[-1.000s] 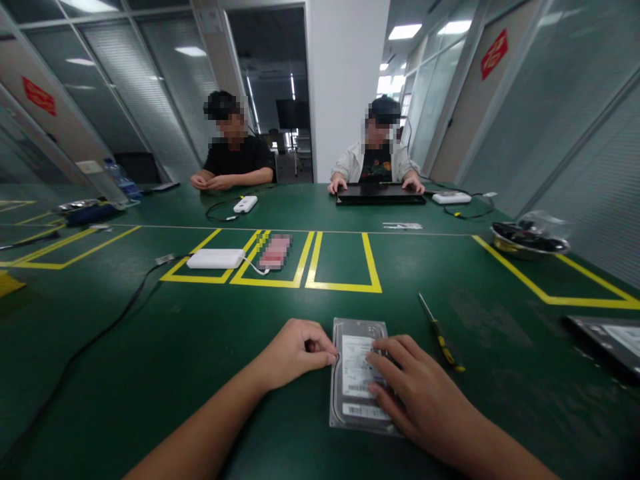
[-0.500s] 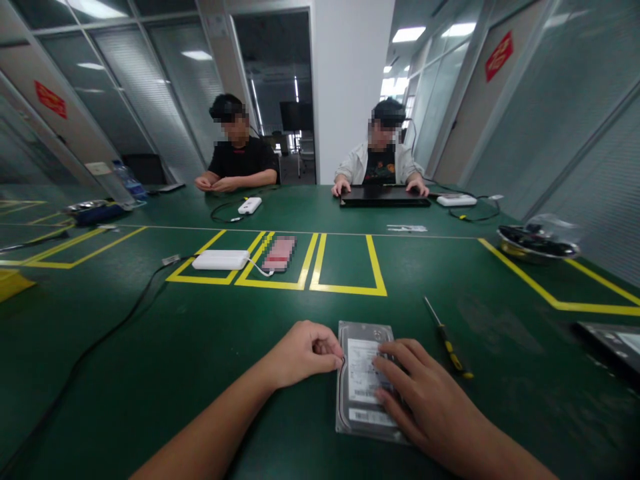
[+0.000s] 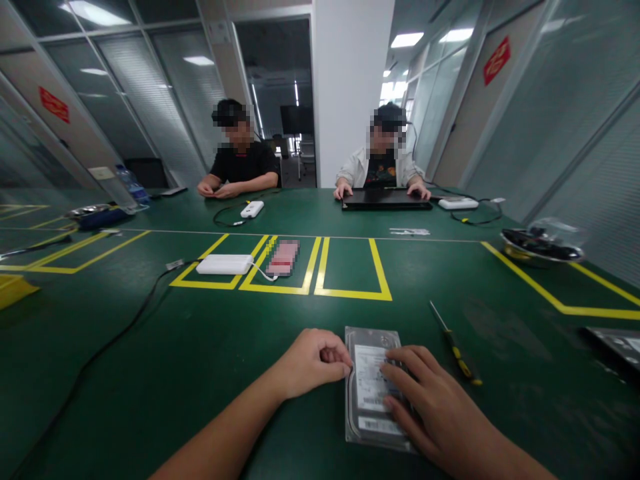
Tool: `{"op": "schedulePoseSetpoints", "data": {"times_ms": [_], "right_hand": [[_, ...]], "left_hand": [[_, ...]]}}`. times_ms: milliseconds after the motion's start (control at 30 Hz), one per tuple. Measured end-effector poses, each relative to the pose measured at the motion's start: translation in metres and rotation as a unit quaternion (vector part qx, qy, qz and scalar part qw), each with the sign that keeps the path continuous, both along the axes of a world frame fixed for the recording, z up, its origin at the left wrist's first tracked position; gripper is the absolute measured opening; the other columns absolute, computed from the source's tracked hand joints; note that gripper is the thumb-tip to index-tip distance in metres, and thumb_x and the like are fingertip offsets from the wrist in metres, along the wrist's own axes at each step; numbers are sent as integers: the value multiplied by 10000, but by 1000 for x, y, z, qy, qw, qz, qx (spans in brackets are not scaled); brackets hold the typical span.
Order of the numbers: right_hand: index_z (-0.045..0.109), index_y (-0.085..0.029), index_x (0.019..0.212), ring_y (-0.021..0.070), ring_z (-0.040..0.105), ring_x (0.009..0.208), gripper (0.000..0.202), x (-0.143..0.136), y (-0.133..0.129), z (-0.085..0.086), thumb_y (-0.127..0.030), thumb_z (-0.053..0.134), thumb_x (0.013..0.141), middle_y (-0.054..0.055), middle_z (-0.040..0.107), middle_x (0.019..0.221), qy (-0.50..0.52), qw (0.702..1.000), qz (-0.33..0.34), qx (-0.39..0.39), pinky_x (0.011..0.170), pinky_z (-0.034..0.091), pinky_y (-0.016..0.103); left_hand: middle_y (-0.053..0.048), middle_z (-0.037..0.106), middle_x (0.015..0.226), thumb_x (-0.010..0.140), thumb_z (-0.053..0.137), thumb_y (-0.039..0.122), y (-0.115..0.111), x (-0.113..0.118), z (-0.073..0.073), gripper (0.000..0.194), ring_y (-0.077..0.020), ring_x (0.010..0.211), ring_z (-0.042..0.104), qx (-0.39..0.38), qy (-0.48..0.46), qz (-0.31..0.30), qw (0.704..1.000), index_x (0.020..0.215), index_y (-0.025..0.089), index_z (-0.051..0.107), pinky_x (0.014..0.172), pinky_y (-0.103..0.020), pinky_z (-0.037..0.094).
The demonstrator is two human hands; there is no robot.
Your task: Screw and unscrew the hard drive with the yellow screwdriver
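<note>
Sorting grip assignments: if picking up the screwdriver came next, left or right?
Probably the right grip: the screwdriver lies close, ahead and to its right, while the left grip is across the hard drive, at its left edge.

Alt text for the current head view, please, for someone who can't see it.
A person's left hand touches the left edge of a hard drive on a green table, the right hand spread over its labelled top. A screwdriver lies to the right; two people sit opposite.

Glass partitions (image 3: 565, 140) show this is an office.
</note>
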State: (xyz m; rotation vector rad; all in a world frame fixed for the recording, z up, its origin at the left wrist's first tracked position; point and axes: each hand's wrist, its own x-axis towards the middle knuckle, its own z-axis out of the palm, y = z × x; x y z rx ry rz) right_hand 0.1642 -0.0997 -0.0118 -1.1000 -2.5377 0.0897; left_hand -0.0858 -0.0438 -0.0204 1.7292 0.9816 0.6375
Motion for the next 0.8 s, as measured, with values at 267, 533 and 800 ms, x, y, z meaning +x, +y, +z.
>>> {"op": "schedulePoseSetpoints", "data": {"times_ms": [267,533,800], "right_hand": [[544,-190,1197,279,476,1107,267,-1,0,0,-219,503,935,121,539,1207,-5,1000,-5,-5,899,520,472],[533,-200,1200,275,485,1088,266,0,3,0,-241,514,938,115,543,1203,-11,1000,3,1,871,529,465],[528,-208,1214,273,482,1101,276,-1,3,-1,-256,516,942,108,546,1209,-16,1000,-3,6,884,528,463]], "left_hand": [[-1,636,646,734,712,217,0,0,-1,121,-99,570,513,-22,-12,13,1000,810,125,732,536,-191,381],[-4,619,672,747,689,193,-2,1,-1,114,-98,595,504,11,9,19,1000,807,108,738,546,-195,375],[-17,644,744,768,692,183,-4,-2,0,118,-108,643,539,43,12,18,999,841,135,771,591,-207,397]]}}
